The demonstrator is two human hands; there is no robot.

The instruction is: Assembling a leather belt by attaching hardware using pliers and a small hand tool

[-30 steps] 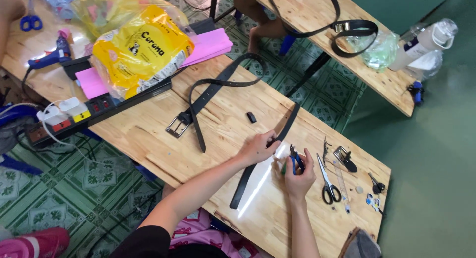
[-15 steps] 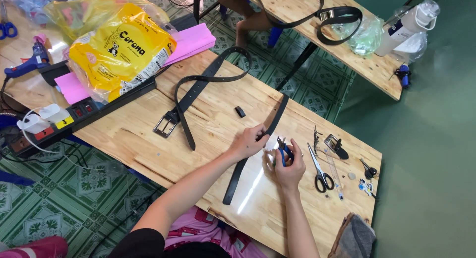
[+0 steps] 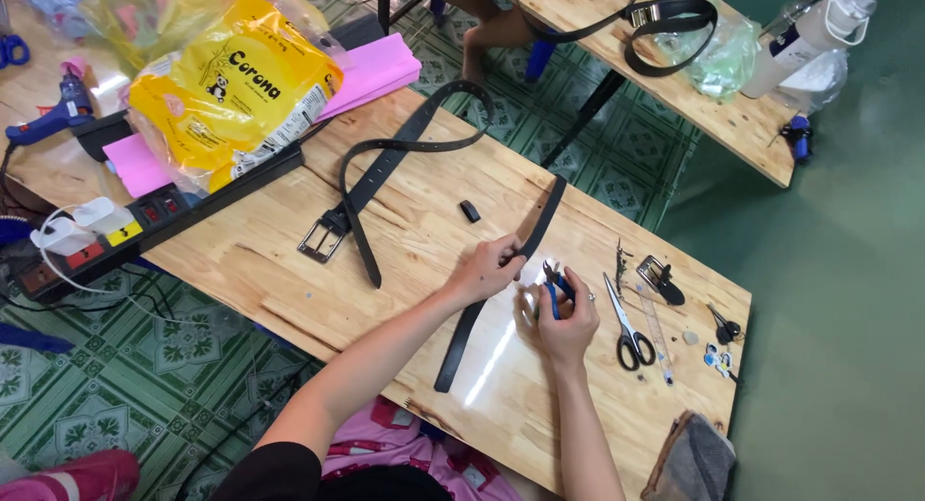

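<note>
The black strap (image 3: pixel 501 279) lies flat on the wooden surface (image 3: pixel 424 250), and it serves as the landmark here. Its long axis runs on a diagonal, from a far end up near the surface's back edge down to a near end close to the person's body. The left hand (image 3: pixel 489 268) sits right on the strap, a little above its midpoint, its grip clenched around the strap's edge with the fingers folded over it. The right hand (image 3: pixel 559 318) is just beside the strap, on the side away from the left arm, and its grip is grasping a small pair of blue-handled pliers (image 3: pixel 553 281). The pliers' tip points up toward the strap's far half and stands close to the left hand's fingers; whether the tip touches the strap I cannot tell. So the strap lies directly under the left grip and just to one side of the right one, with the left hand the nearer.

Further out on the right-hand side of the strap lie black-handled scissors (image 3: pixel 626 328). On the opposite side of the strap, well apart, lies a second black belt with a metal buckle (image 3: pixel 371 188), and a small black loop (image 3: pixel 469 211) rests between that belt and the strap.
</note>
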